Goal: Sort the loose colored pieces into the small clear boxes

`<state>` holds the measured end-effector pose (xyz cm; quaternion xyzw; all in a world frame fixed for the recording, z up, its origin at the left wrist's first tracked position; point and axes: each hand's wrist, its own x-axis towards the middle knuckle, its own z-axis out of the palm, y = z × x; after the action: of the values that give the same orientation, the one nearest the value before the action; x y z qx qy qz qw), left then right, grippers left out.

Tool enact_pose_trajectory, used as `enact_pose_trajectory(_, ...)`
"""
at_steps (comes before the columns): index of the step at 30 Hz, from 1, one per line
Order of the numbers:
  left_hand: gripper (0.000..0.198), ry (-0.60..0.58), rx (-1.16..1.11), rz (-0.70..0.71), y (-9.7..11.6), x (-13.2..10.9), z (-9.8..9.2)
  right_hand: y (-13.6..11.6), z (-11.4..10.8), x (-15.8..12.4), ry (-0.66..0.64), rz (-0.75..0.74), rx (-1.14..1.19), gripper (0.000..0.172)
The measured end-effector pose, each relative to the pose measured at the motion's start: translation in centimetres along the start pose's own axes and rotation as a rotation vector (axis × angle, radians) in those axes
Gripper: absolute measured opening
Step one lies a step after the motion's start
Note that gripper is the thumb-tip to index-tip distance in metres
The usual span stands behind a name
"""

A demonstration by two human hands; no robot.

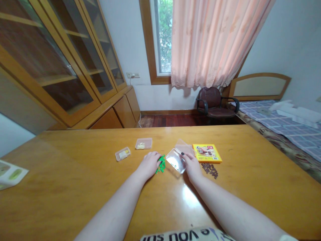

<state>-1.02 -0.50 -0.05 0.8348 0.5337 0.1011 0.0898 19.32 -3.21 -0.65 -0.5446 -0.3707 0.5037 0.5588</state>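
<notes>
My left hand rests on the wooden table with its fingers curled over a small heap of bright green pieces. Just right of the heap, my right hand holds a small clear plastic box, tilted with its open side toward the green pieces. The box's clear lid lies flat behind it. A pile of dark brown pieces sits on the table right of my right hand, below a yellow booklet.
Two more small clear boxes holding pale pieces stand behind my left hand, one and another. A white and green card lies at the table's left edge. Beyond are a glass-door cabinet, an armchair and a bed.
</notes>
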Motion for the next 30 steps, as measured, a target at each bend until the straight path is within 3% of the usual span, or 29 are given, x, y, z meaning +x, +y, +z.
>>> enact_pose_trajectory(11,0.01,0.053,-0.085,-0.022,0.2,0.3,0.1,0.2,0.0,0.1,-0.011,-0.017,-0.024,0.029)
enact_pose_trajectory(16,0.013,0.223,-0.207,-0.038,0.4,0.2,-0.7,0.5,0.0,0.2,-0.025,-0.01,-0.031,0.027)
enact_pose_trajectory(20,0.016,0.355,-0.302,0.058,1.1,-0.2,-1.1,1.2,0.2,0.2,-0.05,-0.024,0.023,0.027)
enact_pose_trajectory(26,0.012,0.234,-0.24,0.274,2.3,-0.8,-0.8,0.9,0.4,-0.3,-0.108,-0.02,-0.015,0.026)
enact_pose_trajectory(30,0.014,0.212,-0.21,0.316,2.3,-0.8,-0.7,0.5,0.5,-0.4,-0.109,-0.032,-0.027,0.025)
